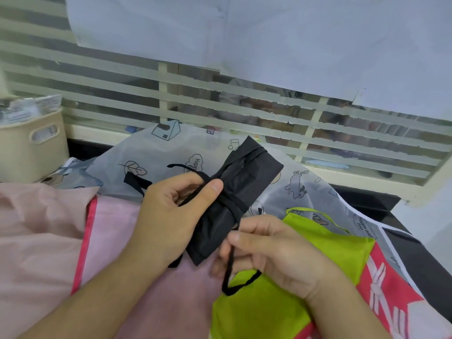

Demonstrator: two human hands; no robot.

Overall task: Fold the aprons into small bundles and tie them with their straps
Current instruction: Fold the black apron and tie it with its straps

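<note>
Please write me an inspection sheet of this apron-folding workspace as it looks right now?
Surface: dark counter, mostly covered by cloth.
Job's things: black apron bundle with a black strap wrapped round its middle; lime green apron, pink apron and printed grey apron lie unfolded.
Clutter: beige basket at far left.
Grippers: left hand holds the bundle; right hand pinches the strap end.
Cables: nothing seen.
Surroundings: striped window, white paper sheets above.
</note>
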